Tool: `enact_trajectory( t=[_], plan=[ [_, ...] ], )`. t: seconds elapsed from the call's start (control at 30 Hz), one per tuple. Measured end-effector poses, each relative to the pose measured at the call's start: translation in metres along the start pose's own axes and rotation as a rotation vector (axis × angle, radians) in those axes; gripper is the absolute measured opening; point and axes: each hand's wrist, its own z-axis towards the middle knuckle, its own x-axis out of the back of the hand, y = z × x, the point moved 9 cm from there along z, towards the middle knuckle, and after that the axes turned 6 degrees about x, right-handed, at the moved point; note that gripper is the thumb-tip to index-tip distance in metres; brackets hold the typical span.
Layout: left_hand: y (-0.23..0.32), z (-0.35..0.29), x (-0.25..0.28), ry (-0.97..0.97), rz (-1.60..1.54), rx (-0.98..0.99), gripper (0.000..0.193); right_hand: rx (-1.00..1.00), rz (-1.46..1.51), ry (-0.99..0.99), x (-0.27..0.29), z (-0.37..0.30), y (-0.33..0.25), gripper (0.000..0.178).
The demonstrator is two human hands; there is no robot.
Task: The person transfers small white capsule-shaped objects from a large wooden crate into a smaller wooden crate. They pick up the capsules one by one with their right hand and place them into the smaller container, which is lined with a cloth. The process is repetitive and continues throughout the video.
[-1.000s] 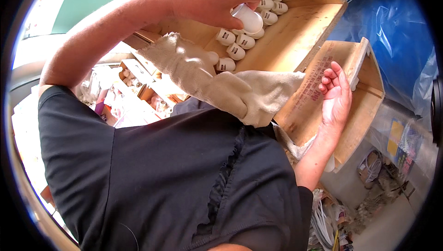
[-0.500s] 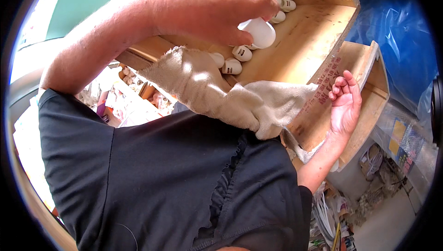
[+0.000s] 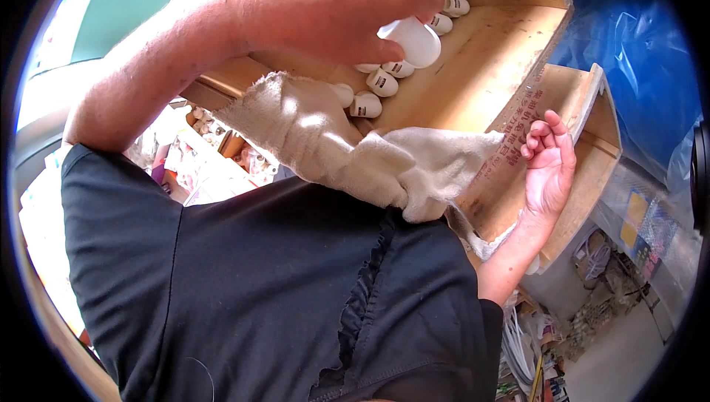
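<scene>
My left hand [image 3: 370,14] reaches across into a wooden box [image 3: 510,36], its fingers closed round a smooth white cup-shaped piece [image 3: 418,45] with a rounded side. Under and beyond that hand, several smaller white rounded pieces with dark labels, one of them a labelled white piece [image 3: 381,82], lie in rows on the box floor. The hand hides part of these rows. To the right, my right hand [image 3: 547,154] is palm up with loosely curled fingers and nothing in them, above a second wooden box [image 3: 592,136].
A beige cloth [image 3: 355,154] drapes over the box's near edge, against my black shirt. Blue plastic sheeting [image 3: 636,39] hangs at the far right. Cables [image 3: 521,350] and clutter lie at the lower right; cartons of small parts [image 3: 233,143] stand left, below my arm.
The cup-shaped piece has tilted slightly in my left hand, which has barely moved. The boxes and cloth appear shifted a little to the left. My right hand keeps its loose curl.
</scene>
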Motion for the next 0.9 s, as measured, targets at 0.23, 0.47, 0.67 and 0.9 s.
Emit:
enact_trajectory(
  t=[0.23,0.47,0.67,0.9],
  plan=[
    [0.003,0.000,0.009,0.001,-0.012,0.107,0.031,-0.019,-0.046,-0.034,-0.004,0.000,0.001,0.045],
    [-0.010,0.007,0.005,-0.022,0.048,0.303,0.031,-0.024,-0.059,-0.043,-0.008,-0.001,-0.003,0.042],
    [-0.025,0.010,-0.010,-0.047,0.060,0.319,0.032,-0.019,-0.075,-0.057,-0.008,-0.002,0.001,0.041],
    [-0.028,0.012,-0.024,-0.172,0.108,0.331,0.034,-0.035,-0.076,-0.068,-0.010,-0.002,0.000,0.041]
  ],
)
